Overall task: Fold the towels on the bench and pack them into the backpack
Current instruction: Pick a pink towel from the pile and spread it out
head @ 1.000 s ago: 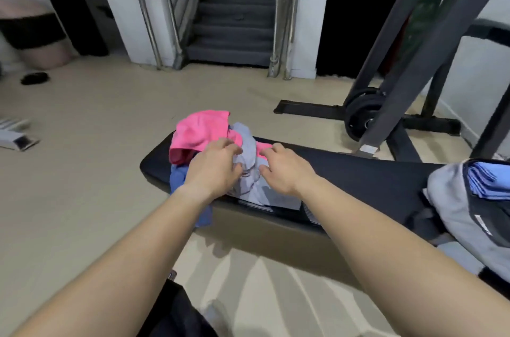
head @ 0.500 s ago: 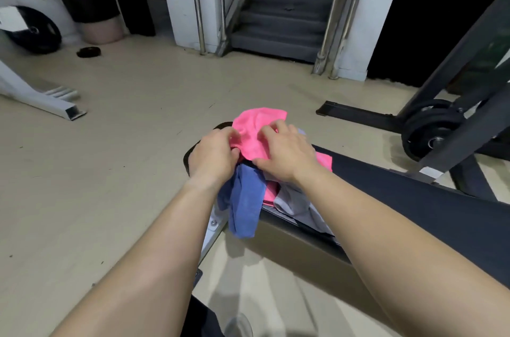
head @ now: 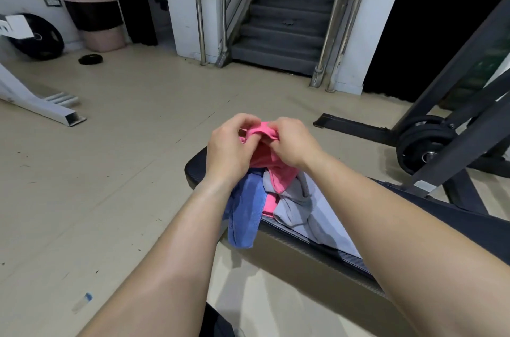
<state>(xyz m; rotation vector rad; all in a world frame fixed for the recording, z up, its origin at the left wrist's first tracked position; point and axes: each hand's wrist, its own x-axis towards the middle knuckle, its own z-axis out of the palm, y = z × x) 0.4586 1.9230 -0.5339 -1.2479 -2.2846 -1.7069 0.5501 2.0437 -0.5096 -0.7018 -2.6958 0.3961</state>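
A pink towel [head: 265,156] is bunched between both hands above the left end of the black bench [head: 458,223]. My left hand [head: 230,149] and my right hand [head: 292,143] both pinch its upper edge, close together. Under it a blue towel [head: 245,211] droops over the bench's front edge, and a grey towel [head: 306,211] lies crumpled beside it. More pink cloth [head: 270,203] shows between the blue and grey towels. The backpack is out of view.
A black weight rack [head: 452,127] with plates stands to the right behind the bench. Stairs with steel handrails [head: 281,19] are straight ahead. A white machine foot [head: 41,105], a weight plate [head: 38,38] and a pink bin [head: 93,16] sit at the left.
Both hands moved from the grey towel to the pink towel and lifted its edge off the pile. The view swung left, so the backpack at the right left the frame.
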